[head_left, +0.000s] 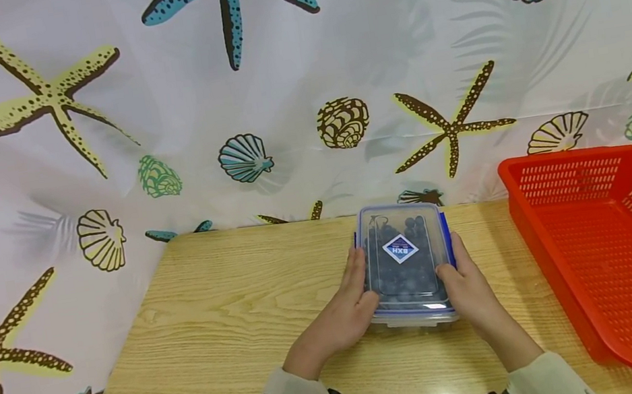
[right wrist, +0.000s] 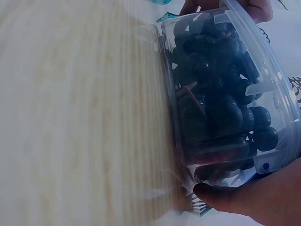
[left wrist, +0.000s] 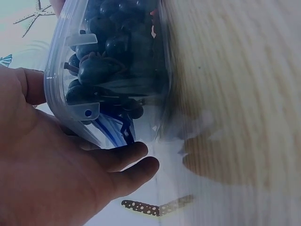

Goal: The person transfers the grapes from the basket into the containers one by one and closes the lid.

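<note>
A clear plastic container [head_left: 406, 265] with blue side clips and a diamond label on its lid stands on the wooden table [head_left: 218, 320], packed with small dark round pieces. My left hand [head_left: 361, 282] grips its left side, fingers along the wall and thumb on the lid's near corner. My right hand [head_left: 452, 262] grips the right side the same way. The left wrist view shows the container [left wrist: 113, 70] close up, with my left hand [left wrist: 70, 179] wrapped against its rim. The right wrist view shows the container [right wrist: 221, 94] with my right hand [right wrist: 263, 202] at its lower edge.
An empty red perforated basket [head_left: 626, 259] sits at the table's right end, near the container. A white curtain [head_left: 216, 103] printed with starfish and shells hangs behind and left of the table. Bare wood lies to the left.
</note>
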Demonstrator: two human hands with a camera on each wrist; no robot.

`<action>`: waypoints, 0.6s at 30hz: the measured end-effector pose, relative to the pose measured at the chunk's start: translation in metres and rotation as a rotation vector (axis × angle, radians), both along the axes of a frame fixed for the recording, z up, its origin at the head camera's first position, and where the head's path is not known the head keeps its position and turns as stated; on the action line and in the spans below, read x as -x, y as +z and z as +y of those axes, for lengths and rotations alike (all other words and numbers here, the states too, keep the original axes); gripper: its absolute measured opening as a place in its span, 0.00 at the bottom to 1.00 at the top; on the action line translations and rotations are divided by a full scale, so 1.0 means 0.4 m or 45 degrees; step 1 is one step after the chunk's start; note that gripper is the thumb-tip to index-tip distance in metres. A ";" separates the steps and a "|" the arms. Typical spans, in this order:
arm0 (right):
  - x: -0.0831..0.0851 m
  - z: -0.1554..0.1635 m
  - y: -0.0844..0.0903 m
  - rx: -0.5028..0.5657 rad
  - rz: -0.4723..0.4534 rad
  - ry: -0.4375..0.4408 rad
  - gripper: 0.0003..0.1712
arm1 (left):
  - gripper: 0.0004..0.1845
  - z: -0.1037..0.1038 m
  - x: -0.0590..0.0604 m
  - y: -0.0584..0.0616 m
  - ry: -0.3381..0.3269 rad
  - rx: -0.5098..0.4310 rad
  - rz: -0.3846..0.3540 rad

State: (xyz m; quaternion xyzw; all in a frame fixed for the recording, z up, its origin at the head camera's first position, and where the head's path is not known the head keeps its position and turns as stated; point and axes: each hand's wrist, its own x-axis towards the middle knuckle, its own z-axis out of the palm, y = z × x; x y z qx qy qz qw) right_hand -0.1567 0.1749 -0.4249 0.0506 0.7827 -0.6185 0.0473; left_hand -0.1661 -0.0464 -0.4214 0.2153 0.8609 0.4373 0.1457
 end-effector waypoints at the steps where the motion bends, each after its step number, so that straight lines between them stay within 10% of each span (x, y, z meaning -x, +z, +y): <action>1: 0.000 0.000 0.000 0.000 0.000 0.001 0.43 | 0.40 0.000 0.000 0.000 0.001 -0.004 -0.002; 18: 0.004 0.001 -0.002 -0.030 0.002 0.002 0.42 | 0.42 -0.005 0.006 -0.005 0.037 -0.133 -0.044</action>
